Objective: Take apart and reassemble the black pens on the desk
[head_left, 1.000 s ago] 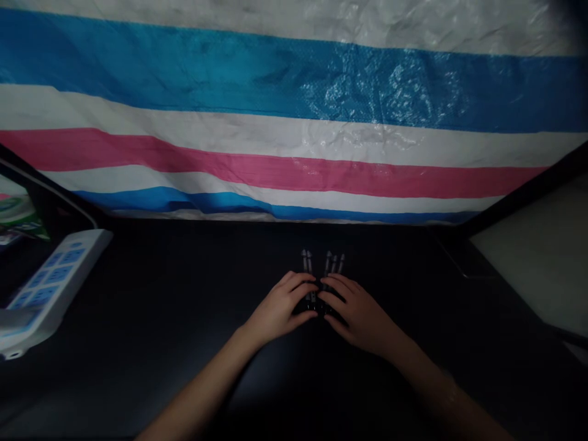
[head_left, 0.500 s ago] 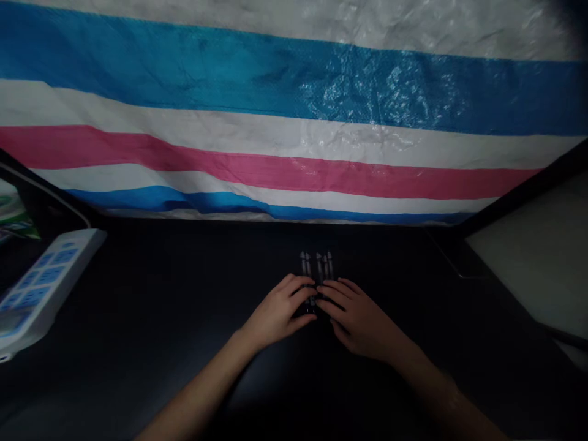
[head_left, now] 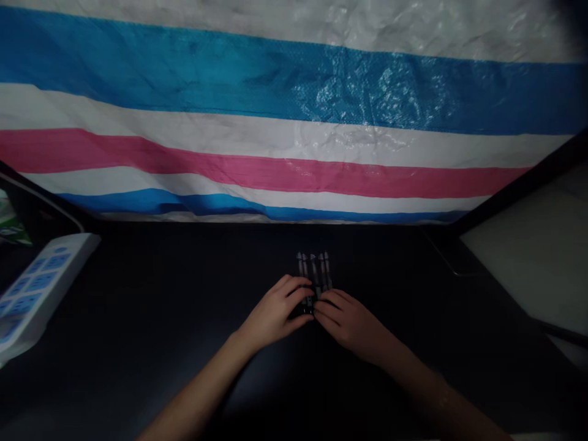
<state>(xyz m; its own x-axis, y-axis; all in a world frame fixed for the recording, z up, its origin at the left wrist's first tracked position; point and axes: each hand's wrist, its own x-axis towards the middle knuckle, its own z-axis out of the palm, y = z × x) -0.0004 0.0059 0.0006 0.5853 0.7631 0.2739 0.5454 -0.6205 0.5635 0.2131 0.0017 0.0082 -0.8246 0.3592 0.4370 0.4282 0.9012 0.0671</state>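
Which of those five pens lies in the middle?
The third pen from either end; it alone has two others on each side.

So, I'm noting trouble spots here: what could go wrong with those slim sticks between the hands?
The slim sticks lie close side by side between the left hand and right hand, so an uneven push might skew them or make one ride over another. Their lower parts are dark against the black tabletop and partly covered, so a misaligned end could go unnoticed.
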